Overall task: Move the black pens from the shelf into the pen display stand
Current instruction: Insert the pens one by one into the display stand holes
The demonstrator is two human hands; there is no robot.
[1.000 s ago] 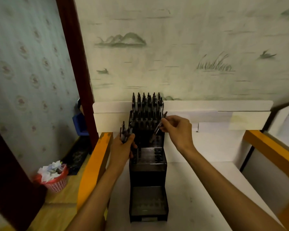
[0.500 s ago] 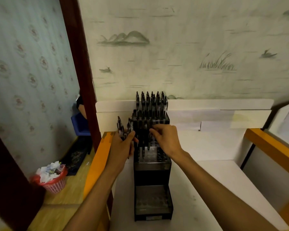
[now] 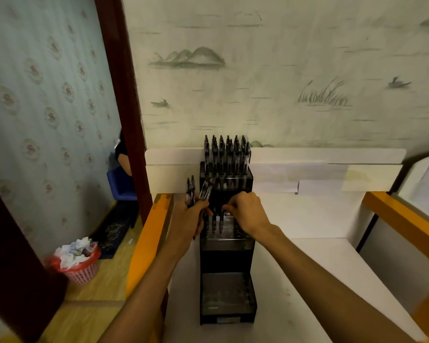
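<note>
A black tiered pen display stand (image 3: 227,251) stands on the white shelf (image 3: 307,280). Its top tier is full of upright black pens (image 3: 224,154). Its middle tier holds a few pens (image 3: 217,222), and the bottom tier shows none. My left hand (image 3: 190,217) grips a bunch of black pens (image 3: 196,191) just left of the stand. My right hand (image 3: 247,211) hovers over the middle tier and pinches the top of a pen standing there.
Orange wooden rails (image 3: 146,241) border the shelf on the left and at the right (image 3: 401,216). A white back panel (image 3: 307,157) runs along the wall. A pink waste basket (image 3: 81,264) sits on the wooden floor at the left, below a dark door frame (image 3: 119,82).
My right hand moved from the top tier's right side down to the middle tier, bringing a pen into a slot. The left hand kept its bunch beside the stand.
</note>
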